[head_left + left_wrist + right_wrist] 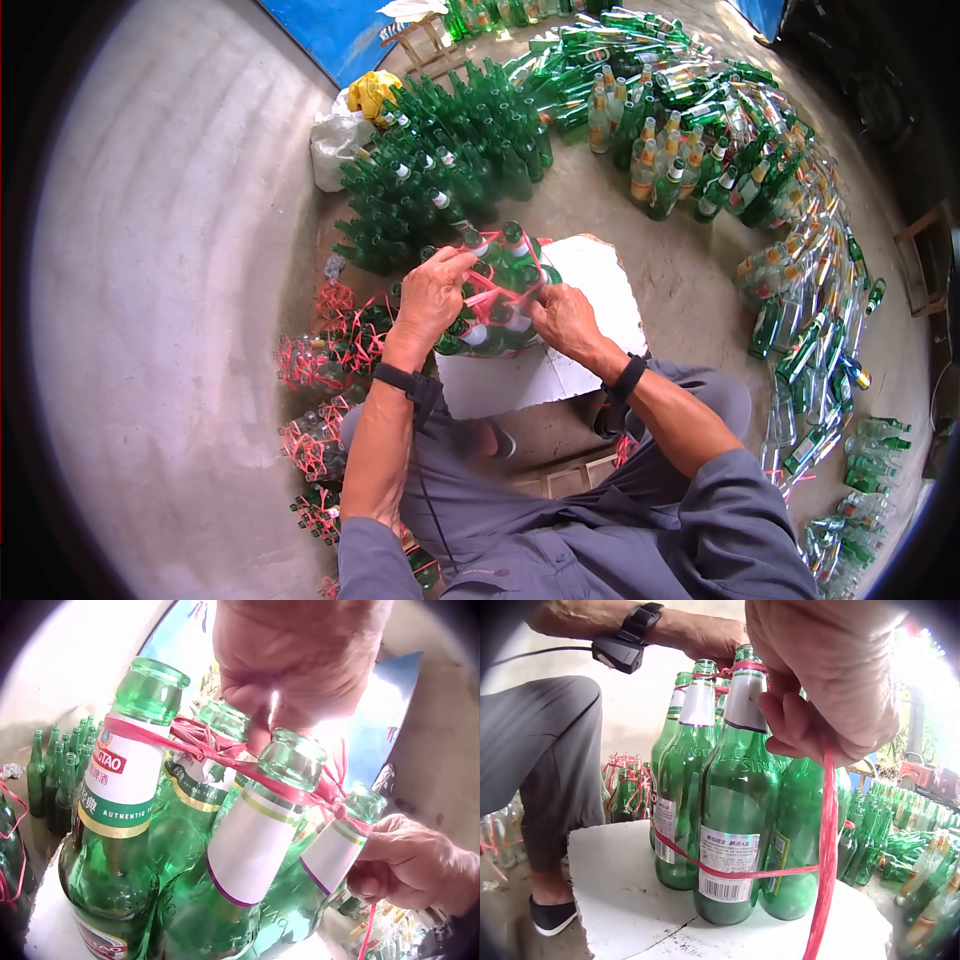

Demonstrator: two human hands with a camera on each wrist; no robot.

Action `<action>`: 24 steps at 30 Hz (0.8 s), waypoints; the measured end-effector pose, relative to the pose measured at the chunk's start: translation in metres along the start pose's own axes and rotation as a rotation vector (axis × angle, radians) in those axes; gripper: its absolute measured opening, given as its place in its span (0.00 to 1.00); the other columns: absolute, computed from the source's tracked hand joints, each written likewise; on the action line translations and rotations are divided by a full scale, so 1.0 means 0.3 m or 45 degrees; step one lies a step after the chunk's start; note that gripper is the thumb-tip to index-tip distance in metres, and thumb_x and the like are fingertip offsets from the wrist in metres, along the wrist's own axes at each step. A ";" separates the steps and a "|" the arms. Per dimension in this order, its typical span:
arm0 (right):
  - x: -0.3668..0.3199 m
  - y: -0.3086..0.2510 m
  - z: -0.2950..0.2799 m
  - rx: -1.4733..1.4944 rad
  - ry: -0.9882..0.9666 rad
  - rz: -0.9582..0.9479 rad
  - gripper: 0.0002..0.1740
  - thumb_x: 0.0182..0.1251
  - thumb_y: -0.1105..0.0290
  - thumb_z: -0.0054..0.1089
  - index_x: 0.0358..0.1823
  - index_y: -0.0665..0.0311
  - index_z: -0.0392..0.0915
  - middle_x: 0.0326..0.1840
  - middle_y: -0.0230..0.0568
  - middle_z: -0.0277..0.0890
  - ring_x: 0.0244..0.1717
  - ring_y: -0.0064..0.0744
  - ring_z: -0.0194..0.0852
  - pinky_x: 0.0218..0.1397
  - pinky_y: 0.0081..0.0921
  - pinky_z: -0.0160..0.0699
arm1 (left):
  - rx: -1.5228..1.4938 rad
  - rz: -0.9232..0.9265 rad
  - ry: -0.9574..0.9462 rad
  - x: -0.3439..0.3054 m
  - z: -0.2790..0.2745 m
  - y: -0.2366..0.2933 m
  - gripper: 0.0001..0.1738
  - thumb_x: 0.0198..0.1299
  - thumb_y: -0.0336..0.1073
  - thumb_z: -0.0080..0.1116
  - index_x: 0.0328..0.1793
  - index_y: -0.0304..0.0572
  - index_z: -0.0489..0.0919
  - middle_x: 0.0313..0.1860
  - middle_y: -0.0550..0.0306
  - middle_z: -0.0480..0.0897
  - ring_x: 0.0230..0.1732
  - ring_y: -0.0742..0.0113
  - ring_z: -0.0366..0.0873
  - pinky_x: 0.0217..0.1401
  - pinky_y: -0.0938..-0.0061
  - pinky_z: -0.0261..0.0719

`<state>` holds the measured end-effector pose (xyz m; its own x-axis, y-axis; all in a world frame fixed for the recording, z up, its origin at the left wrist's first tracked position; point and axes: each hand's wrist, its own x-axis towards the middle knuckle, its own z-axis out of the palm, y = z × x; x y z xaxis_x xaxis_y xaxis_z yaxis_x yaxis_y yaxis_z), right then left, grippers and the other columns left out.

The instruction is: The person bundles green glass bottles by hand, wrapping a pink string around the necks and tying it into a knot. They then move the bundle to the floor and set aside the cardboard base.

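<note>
Several green glass bottles (487, 335) (735, 787) stand bunched upright on a white board (600, 290) (622, 877). Red plastic twine (225, 757) runs round their necks, and another loop crosses low round their bodies in the right wrist view. My left hand (432, 295) (300, 660) is over the bottle tops on the left side, its fingertips at the necks; what they hold is hidden. At the right side of the bunch, my right hand (568, 320) (832, 682) has curled fingers round the twine (827, 825), which hangs down from it.
Many green bottles (450, 150) stand beyond the board. Piles of bottles (800, 290) curve along the right side. Bundles tied in red twine (315, 360) are at the left, near a pale wall (180, 250). A white sack (335, 150) leans behind them.
</note>
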<state>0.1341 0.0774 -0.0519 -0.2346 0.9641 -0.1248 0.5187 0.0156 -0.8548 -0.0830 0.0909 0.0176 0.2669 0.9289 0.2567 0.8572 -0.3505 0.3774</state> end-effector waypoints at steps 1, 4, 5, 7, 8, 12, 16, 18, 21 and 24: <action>0.001 0.002 0.001 -0.001 0.000 -0.002 0.24 0.68 0.56 0.59 0.27 0.74 0.83 0.28 0.67 0.80 0.35 0.69 0.80 0.43 0.55 0.78 | 0.000 0.000 0.002 0.000 0.002 -0.002 0.12 0.62 0.25 0.59 0.50 0.40 0.85 0.44 0.51 0.84 0.42 0.48 0.85 0.45 0.60 0.82; 0.001 0.009 0.008 0.005 -0.004 -0.019 0.25 0.68 0.55 0.59 0.28 0.74 0.83 0.28 0.68 0.80 0.35 0.70 0.81 0.44 0.56 0.78 | -0.038 -0.027 0.018 0.002 0.005 -0.001 0.12 0.62 0.25 0.58 0.50 0.40 0.85 0.44 0.52 0.84 0.43 0.49 0.85 0.45 0.60 0.82; 0.000 0.011 0.014 0.005 0.020 -0.022 0.25 0.69 0.55 0.59 0.28 0.74 0.83 0.29 0.68 0.80 0.36 0.70 0.81 0.44 0.56 0.78 | -0.040 -0.042 0.020 0.003 0.006 -0.001 0.11 0.63 0.26 0.58 0.50 0.40 0.86 0.43 0.52 0.84 0.43 0.50 0.85 0.45 0.61 0.82; -0.003 0.013 0.029 0.005 0.042 -0.029 0.25 0.70 0.55 0.58 0.29 0.74 0.83 0.29 0.68 0.80 0.36 0.70 0.81 0.44 0.56 0.78 | -0.039 -0.059 0.025 0.008 0.008 -0.001 0.11 0.64 0.27 0.58 0.49 0.40 0.86 0.43 0.53 0.84 0.43 0.50 0.85 0.45 0.61 0.81; -0.008 0.014 0.037 0.019 0.091 -0.054 0.21 0.66 0.60 0.58 0.27 0.75 0.82 0.27 0.67 0.78 0.33 0.68 0.80 0.40 0.54 0.78 | -0.065 -0.111 0.018 0.011 0.012 -0.001 0.10 0.65 0.28 0.58 0.49 0.40 0.87 0.42 0.53 0.85 0.43 0.50 0.85 0.45 0.61 0.81; -0.014 0.004 0.041 0.014 0.126 -0.060 0.17 0.64 0.66 0.58 0.25 0.75 0.80 0.24 0.67 0.76 0.29 0.66 0.80 0.37 0.52 0.78 | -0.030 -0.203 -0.010 0.026 0.021 -0.001 0.10 0.68 0.34 0.58 0.47 0.42 0.88 0.40 0.54 0.85 0.44 0.51 0.85 0.46 0.61 0.81; -0.011 0.022 0.054 0.004 0.151 -0.103 0.17 0.64 0.67 0.58 0.24 0.75 0.79 0.24 0.67 0.76 0.29 0.66 0.79 0.36 0.52 0.77 | -0.049 -0.250 -0.032 0.036 0.021 0.001 0.11 0.68 0.37 0.57 0.47 0.43 0.88 0.40 0.55 0.85 0.44 0.51 0.85 0.47 0.61 0.80; -0.012 0.023 0.060 -0.005 0.197 -0.146 0.17 0.64 0.67 0.58 0.23 0.75 0.78 0.23 0.66 0.76 0.28 0.66 0.79 0.35 0.52 0.76 | 0.021 -0.315 -0.084 0.042 0.020 0.009 0.12 0.68 0.38 0.57 0.47 0.43 0.88 0.41 0.56 0.85 0.46 0.51 0.85 0.49 0.61 0.80; -0.013 0.020 0.046 -0.025 0.070 -0.057 0.25 0.72 0.55 0.58 0.29 0.74 0.83 0.30 0.66 0.80 0.36 0.69 0.81 0.43 0.57 0.78 | 0.039 -0.281 0.014 0.048 0.033 0.000 0.12 0.67 0.38 0.56 0.46 0.44 0.88 0.36 0.54 0.86 0.40 0.52 0.86 0.47 0.61 0.81; -0.011 0.020 0.048 0.005 0.066 -0.029 0.26 0.72 0.54 0.58 0.29 0.74 0.83 0.30 0.67 0.80 0.37 0.69 0.81 0.43 0.57 0.78 | 0.055 -0.440 -0.141 0.066 0.028 0.001 0.13 0.66 0.39 0.57 0.46 0.43 0.88 0.29 0.53 0.87 0.32 0.55 0.87 0.44 0.62 0.82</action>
<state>0.1263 0.0704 -0.0638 -0.2036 0.9759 -0.0792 0.5108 0.0368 -0.8589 -0.0738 0.1101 0.0153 0.0026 0.9998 0.0218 0.9221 -0.0109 0.3868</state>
